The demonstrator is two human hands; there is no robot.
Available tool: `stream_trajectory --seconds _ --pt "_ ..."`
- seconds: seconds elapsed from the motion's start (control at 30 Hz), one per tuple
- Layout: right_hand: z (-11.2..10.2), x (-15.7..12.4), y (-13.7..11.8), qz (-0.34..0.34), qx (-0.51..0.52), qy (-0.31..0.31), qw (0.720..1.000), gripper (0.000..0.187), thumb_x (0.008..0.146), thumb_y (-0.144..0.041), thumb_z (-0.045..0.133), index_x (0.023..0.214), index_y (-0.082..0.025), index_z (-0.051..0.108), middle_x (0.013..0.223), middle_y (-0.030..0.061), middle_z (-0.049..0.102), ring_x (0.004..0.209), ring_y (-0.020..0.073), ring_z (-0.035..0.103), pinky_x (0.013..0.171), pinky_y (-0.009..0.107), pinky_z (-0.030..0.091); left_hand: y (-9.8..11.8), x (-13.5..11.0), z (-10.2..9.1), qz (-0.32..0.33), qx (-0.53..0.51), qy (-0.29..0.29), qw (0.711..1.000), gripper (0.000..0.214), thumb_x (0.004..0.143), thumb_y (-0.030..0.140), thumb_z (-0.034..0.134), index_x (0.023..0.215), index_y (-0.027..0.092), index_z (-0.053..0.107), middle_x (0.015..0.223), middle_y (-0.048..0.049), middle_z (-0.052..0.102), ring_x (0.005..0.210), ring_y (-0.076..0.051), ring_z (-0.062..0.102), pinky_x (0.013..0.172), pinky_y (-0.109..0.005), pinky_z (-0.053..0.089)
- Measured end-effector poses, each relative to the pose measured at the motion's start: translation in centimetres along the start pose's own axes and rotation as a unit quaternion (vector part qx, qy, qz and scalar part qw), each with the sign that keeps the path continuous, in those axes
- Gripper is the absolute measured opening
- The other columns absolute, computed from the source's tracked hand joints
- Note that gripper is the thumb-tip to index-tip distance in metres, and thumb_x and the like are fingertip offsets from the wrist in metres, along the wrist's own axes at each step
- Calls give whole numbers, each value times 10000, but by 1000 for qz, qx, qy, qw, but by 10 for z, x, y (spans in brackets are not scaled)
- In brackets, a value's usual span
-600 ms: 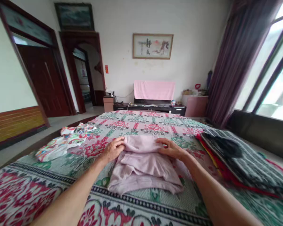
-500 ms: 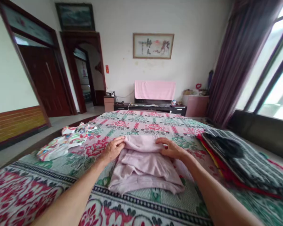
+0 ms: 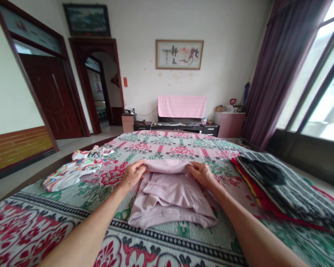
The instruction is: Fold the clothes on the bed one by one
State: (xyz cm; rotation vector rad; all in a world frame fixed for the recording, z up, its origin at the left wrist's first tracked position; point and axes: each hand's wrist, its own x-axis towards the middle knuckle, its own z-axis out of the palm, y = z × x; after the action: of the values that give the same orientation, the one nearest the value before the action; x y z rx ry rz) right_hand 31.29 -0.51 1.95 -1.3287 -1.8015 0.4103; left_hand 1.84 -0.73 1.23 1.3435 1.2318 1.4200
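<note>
- Leftward, well apart from your grip, a crumpled white garment with multicoloured print (image 3: 72, 172) lies on the red-and-green floral bedcover (image 3: 180, 150).
- Your left hand (image 3: 133, 173) is closed in a pinch on one end of the far fold of the pale pink soft-fabric garment (image 3: 174, 194).
- That garment spreads from your grip toward you, its fold drawn straight, probably to keep it even.
- Your right hand (image 3: 202, 173) pinches the opposite end; earlier, its fingers lay flatter over a deeper-looking fold.
- Rightward, well apart, the black-and-white patterned cloth pile (image 3: 295, 189) looks unmoved.
</note>
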Motion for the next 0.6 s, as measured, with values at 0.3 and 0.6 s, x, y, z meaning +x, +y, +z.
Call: stream_trajectory --seconds 0.3,0.6 --pt "-7 5 -11 191 232 -97 949 290 839 -443 510 960 -187 574 699 23 680 441 119 594 359 180 403 7 -3 -1 -80 -136 -40 987 392 619 200 680 1007 143 697 963 -69 691 766 -146 632 604 -228 509" --pt "1 13 -8 232 377 7 897 137 724 -277 680 728 -146 639 666 8 609 554 80 548 494 170 479 -1 3 7 -60 -110 -5 992 327 528 374 766 718 122 681 682 -21 666 617 -126 582 585 -234 437"
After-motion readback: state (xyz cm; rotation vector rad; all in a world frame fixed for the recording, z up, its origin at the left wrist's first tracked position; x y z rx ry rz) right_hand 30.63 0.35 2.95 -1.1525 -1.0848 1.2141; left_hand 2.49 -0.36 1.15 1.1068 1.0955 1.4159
